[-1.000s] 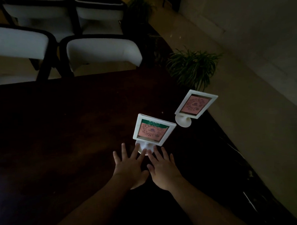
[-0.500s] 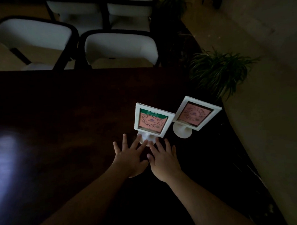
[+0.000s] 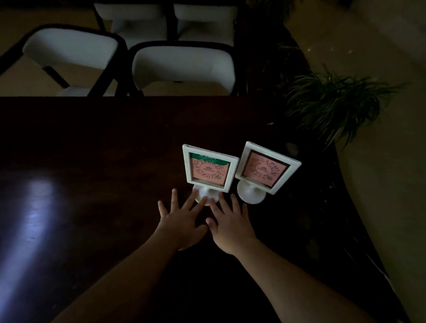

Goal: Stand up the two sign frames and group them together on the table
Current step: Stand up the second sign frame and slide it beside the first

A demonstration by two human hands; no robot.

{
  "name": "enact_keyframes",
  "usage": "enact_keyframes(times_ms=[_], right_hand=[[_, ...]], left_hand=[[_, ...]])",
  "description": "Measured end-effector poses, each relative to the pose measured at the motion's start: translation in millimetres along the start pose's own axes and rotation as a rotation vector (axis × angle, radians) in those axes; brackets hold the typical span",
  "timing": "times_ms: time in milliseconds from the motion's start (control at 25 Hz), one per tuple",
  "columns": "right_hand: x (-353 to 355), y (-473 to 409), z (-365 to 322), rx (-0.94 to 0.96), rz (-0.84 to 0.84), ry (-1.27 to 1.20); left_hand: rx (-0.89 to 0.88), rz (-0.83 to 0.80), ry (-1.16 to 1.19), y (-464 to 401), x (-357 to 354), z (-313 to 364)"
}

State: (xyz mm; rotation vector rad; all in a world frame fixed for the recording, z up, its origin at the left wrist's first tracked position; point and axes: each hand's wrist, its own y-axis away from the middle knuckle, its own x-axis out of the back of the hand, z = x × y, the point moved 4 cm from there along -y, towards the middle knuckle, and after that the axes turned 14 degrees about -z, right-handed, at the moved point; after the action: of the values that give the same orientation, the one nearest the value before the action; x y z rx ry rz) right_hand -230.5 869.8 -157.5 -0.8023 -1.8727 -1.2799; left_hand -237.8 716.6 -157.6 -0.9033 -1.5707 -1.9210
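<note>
Two white sign frames stand upright side by side on the dark wooden table [image 3: 89, 147]. The left sign frame [image 3: 209, 168] has a green strip over a pink code card; the right sign frame [image 3: 267, 170] shows a pink card and is turned a little to the right. Each rests on a round white foot. My left hand [image 3: 182, 220] lies flat with fingers spread, its fingertips touching the left frame's foot. My right hand [image 3: 230, 221] lies flat beside it, fingertips at the same foot. Neither hand holds anything.
White-cushioned chairs with black frames [image 3: 183, 65] stand along the table's far edge. A leafy green plant [image 3: 336, 104] sits off the table's right side, over a pale floor [image 3: 388, 178]. The table's right edge runs diagonally close to the right frame.
The left frame has slid toward the right one under my fingertips, so the gap between them has closed. The view has also shifted left.
</note>
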Motion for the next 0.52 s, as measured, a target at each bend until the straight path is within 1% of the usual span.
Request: enact_keyframes(times_ms=[520], right_hand=[[2,-6,4,-0.037,0.034,-0.002]], left_hand=[[-0.03,0.034,-0.039,-17,6,-1]])
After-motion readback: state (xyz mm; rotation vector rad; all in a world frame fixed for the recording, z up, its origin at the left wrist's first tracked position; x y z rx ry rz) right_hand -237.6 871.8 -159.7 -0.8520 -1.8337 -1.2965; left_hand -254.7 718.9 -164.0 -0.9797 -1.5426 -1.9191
